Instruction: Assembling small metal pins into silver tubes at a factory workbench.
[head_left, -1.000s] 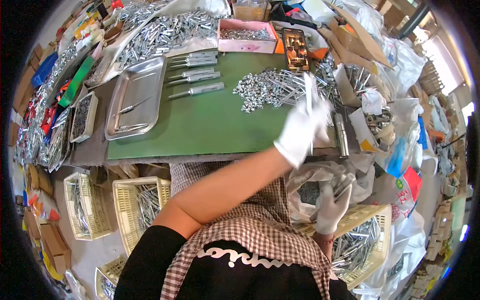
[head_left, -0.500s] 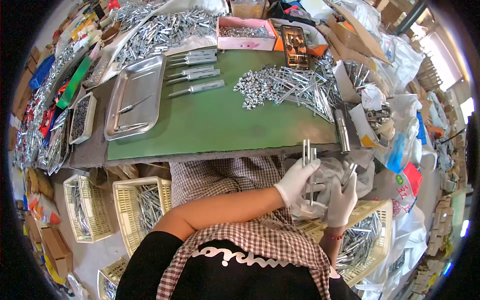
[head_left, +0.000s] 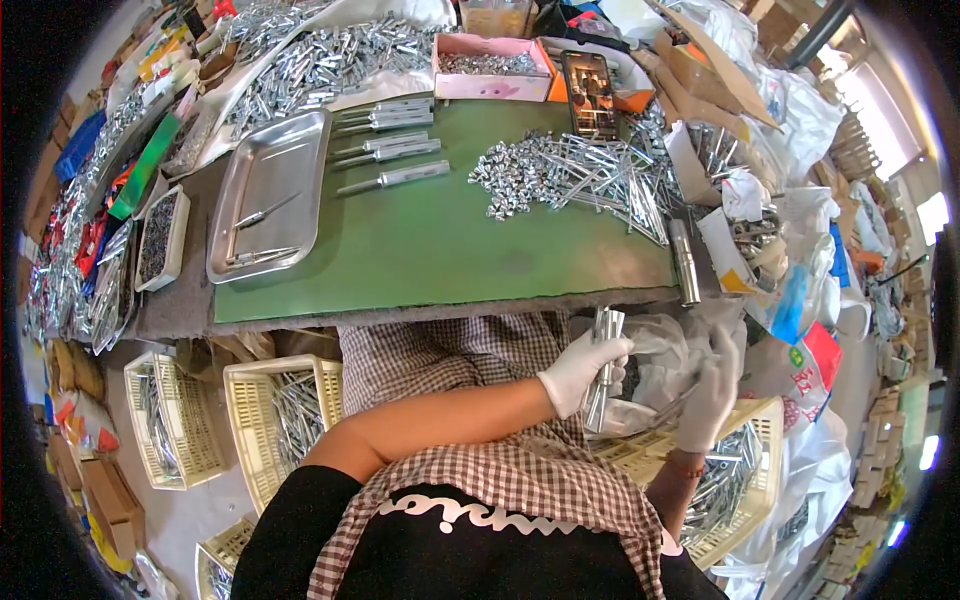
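Observation:
My left hand (head_left: 582, 372), in a white glove, is closed around a small bundle of shiny metal tubes (head_left: 598, 408), held upright just off the table's front edge. Their upper ends stick out above the fingers. To the right, my right hand (head_left: 712, 392), also gloved, has its fingers stretched out and slightly blurred, with no tube visible in it. It is beside a clear plastic bag (head_left: 655, 345) and above a cream plastic basket (head_left: 768, 470) of metal parts. A thicker metal cylinder (head_left: 684, 262) lies at the table's right edge.
On the green tabletop (head_left: 420, 250) are a steel tray (head_left: 222, 225), several assembled metal pieces (head_left: 395, 178), small nuts (head_left: 505, 175) and loose rods (head_left: 610, 180). Behind stand a pink box (head_left: 492, 90) and a phone (head_left: 590, 95). More baskets (head_left: 240, 400) stand lower left.
The tube that was in my right hand is no longer there; my left hand now holds a tighter bundle, slightly lower. My right hand has moved right and its fingers have straightened.

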